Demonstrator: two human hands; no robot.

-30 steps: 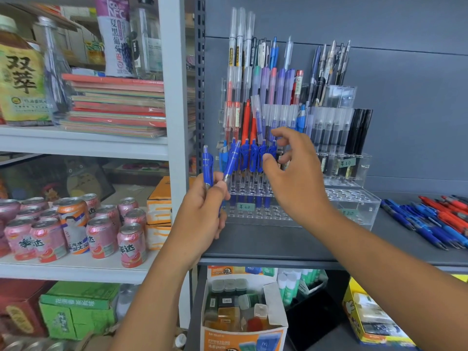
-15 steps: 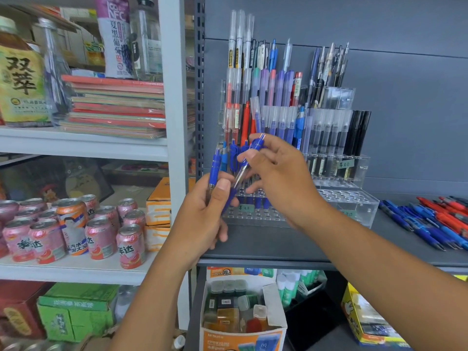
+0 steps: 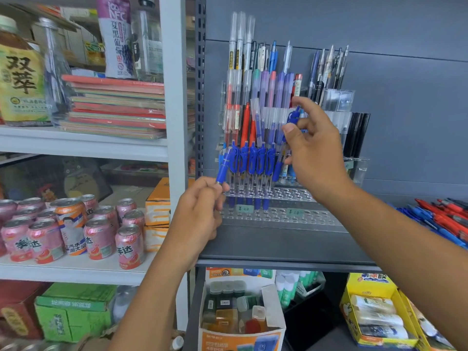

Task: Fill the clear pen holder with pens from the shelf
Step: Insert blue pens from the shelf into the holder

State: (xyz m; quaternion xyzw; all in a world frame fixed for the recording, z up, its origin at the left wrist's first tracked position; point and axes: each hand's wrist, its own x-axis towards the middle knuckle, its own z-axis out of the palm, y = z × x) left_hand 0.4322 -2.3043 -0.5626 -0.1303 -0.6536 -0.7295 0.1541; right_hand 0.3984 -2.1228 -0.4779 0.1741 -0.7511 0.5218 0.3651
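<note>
The clear tiered pen holder (image 3: 291, 215) stands on the grey shelf, with a row of blue pens (image 3: 250, 163) in its front left holes and many other pens behind. My left hand (image 3: 200, 214) grips one blue pen (image 3: 223, 168) by its lower end, just left of that row. My right hand (image 3: 314, 148) pinches another blue pen (image 3: 293, 117) upright above the holder's middle tier. A pile of loose blue and red pens (image 3: 440, 219) lies on the shelf at the far right.
The grey shelf (image 3: 278, 247) has a dark back panel. To the left, a white rack holds pink drink cans (image 3: 101, 236), notebooks (image 3: 116, 107) and bottles. Below are an open box of small bottles (image 3: 240, 317) and a yellow box (image 3: 374, 315).
My right hand took one of the two blue pens from my left hand and lifted it up and right over the holder. My left hand stayed low with one pen.
</note>
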